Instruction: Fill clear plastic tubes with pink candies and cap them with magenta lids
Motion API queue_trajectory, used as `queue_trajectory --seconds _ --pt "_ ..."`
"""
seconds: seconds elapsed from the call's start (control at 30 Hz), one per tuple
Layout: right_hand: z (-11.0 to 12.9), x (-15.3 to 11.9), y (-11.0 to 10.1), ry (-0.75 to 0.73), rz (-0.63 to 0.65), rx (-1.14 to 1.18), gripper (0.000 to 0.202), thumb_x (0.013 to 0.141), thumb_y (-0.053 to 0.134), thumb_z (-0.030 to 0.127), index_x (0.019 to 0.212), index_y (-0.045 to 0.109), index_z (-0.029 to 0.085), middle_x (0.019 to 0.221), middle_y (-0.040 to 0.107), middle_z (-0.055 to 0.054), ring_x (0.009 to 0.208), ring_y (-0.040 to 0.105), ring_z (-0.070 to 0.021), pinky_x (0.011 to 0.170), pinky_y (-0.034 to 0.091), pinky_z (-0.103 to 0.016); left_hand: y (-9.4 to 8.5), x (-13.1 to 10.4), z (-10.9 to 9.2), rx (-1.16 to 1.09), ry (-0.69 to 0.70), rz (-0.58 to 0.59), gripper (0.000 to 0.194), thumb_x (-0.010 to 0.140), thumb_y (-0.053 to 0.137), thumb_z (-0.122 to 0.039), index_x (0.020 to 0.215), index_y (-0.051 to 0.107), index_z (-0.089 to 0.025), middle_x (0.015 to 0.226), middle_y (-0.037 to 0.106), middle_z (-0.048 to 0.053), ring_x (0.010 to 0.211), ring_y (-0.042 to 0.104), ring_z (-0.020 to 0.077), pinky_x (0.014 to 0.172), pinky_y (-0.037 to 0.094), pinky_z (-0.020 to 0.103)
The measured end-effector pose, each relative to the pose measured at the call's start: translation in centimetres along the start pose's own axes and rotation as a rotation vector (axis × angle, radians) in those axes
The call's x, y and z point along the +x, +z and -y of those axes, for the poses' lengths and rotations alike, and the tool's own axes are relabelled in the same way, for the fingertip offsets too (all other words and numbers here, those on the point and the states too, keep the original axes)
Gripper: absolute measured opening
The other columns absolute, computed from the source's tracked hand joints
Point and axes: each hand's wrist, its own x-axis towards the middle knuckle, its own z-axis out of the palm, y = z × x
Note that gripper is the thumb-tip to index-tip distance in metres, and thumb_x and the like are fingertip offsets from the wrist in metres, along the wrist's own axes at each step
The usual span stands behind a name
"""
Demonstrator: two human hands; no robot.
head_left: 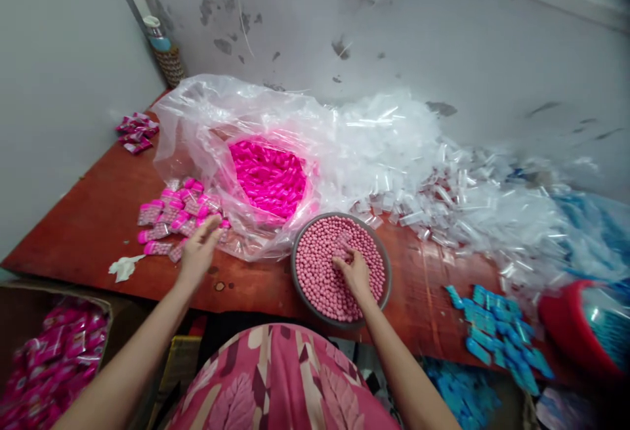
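Note:
My right hand (355,271) is in the grey bowl (387,285) of small pink beads (319,266), its fingers pinched on a small clear container (343,241) at the bead surface. My left hand (199,253) is raised at the right edge of a pile of filled containers with pink caps (172,212); its fingers are apart and nothing shows between them. Behind the bowl, to the left, an open clear plastic bag (207,111) holds many bright pink caps (268,177).
Clear empty containers (443,200) are heaped at the back right. Blue filled containers (492,325) lie near a red bowl (566,325) on the right. Pink packets (63,344) fill a box at lower left. A white scrap (124,268) lies on the red table (88,226).

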Motion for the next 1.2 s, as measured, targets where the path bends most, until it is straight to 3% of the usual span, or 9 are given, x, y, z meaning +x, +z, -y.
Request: queue_trajectory --seconds 0.1,0.23,0.37,0.47,0.67,0.83,0.97,1.2 --pt "-0.6 0.3 0.2 0.023 0.052 0.205 0.041 0.058 0.062 0.038 0.090 0.055 0.013 0.079 0.060 -0.006 0.072 0.054 -0.0191 0.068 0.041 -0.033 4.8 -3.5 -0.9 -0.079 -0.011 0.285 0.043 0.073 0.053 -0.034 0.110 0.052 -0.012 0.103 0.062 0.010 0.095 0.056 0.0208 0.087 0.041 0.036" --pt "-0.3 -0.6 -1.1 -0.042 0.110 0.327 0.031 0.063 0.059 0.036 0.086 0.053 0.016 0.081 0.057 -0.002 0.073 0.053 -0.0153 0.068 0.043 -0.029 10.6 -7.3 -2.6 -0.034 0.139 0.607 0.035 0.076 0.049 -0.031 0.108 0.055 -0.018 0.103 0.062 0.007 0.092 0.057 0.0182 0.085 0.042 0.032" --pt "1.9 -2.4 -2.8 -0.089 0.192 0.531 0.026 0.067 0.060 0.031 0.088 0.052 0.019 0.079 0.054 0.000 0.069 0.051 -0.0128 0.064 0.044 -0.027 14.2 -9.1 -4.4 0.029 0.284 0.682 0.043 0.072 0.054 -0.026 0.114 0.050 -0.018 0.109 0.058 0.008 0.096 0.054 0.0196 0.085 0.040 0.031" --pt "4.1 -3.6 -3.9 -0.110 0.319 0.620 0.024 0.068 0.061 0.028 0.089 0.052 0.021 0.078 0.054 0.000 0.065 0.052 -0.0127 0.062 0.045 -0.028 15.4 -9.6 -5.6 -0.014 0.304 0.704 0.037 0.075 0.050 -0.025 0.112 0.052 -0.019 0.105 0.060 0.006 0.095 0.054 0.0185 0.085 0.038 0.029" --pt "6.7 -4.0 -5.4 -0.180 0.435 0.554 0.030 0.070 0.060 0.027 0.099 0.052 0.023 0.083 0.057 -0.003 0.074 0.055 -0.0172 0.065 0.048 -0.032 14.2 -9.3 -6.6 -0.207 0.164 0.796 0.024 0.076 0.049 -0.024 0.095 0.061 -0.016 0.087 0.064 0.003 0.080 0.056 0.0165 0.073 0.042 0.025" --pt "9.3 -0.6 -3.8 -0.274 0.412 0.394 0.023 0.073 0.054 0.034 0.091 0.057 0.021 0.078 0.060 -0.003 0.066 0.056 -0.0171 0.063 0.046 -0.032 11.7 -8.4 -4.9 -0.523 -0.086 0.698 0.032 0.071 0.057 -0.031 0.098 0.059 -0.014 0.088 0.063 0.007 0.080 0.057 0.0178 0.072 0.045 0.028" --pt "13.3 3.9 1.0 -0.464 0.460 0.174 0.020 0.074 0.052 0.034 0.084 0.062 0.021 0.078 0.063 -0.003 0.072 0.056 -0.0184 0.068 0.043 -0.032 9.1 -7.6 -3.9 -0.708 -0.290 0.558 0.029 0.070 0.060 -0.032 0.093 0.058 -0.015 0.086 0.063 0.007 0.075 0.058 0.0160 0.071 0.047 0.030" --pt "21.1 10.5 12.6 -0.689 0.512 -0.223 0.019 0.077 0.046 0.023 0.089 0.061 0.022 0.089 0.064 -0.004 0.083 0.057 -0.0176 0.076 0.040 -0.029 4.9 -4.8 -2.0 -0.724 -0.393 0.348 0.031 0.067 0.062 -0.035 0.091 0.059 -0.015 0.084 0.063 0.006 0.075 0.060 0.0160 0.071 0.048 0.031"
